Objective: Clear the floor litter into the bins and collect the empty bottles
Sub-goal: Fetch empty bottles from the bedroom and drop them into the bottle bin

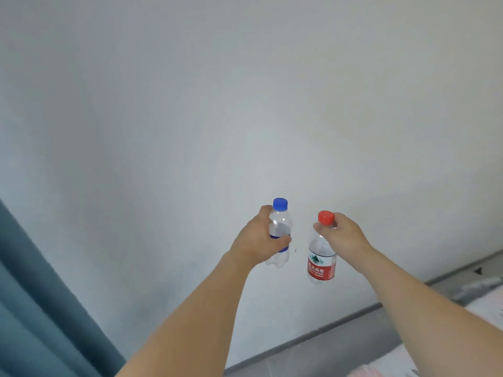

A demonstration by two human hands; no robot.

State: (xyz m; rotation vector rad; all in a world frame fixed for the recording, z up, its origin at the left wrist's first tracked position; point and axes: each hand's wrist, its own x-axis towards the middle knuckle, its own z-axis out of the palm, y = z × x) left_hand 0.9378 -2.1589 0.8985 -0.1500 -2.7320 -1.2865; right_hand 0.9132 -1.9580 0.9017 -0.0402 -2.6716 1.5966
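I hold two clear plastic bottles up in front of a pale wall. My left hand (258, 238) grips the blue-capped bottle (280, 221) around its middle, over a blue label; the bottle stands upright. My right hand (341, 234) pinches the red-capped bottle (321, 263) at its neck just under the cap, so the bottle hangs below the fingers. Its red and white label faces me. The two bottles are apart, side by side, with both arms stretched forward.
A white wall (245, 104) fills most of the view. A teal curtain (40, 308) hangs at the lower left. A grey skirting strip (313, 338) and grey floor run along the lower right, with a pale patterned surface (487, 303) at the right edge.
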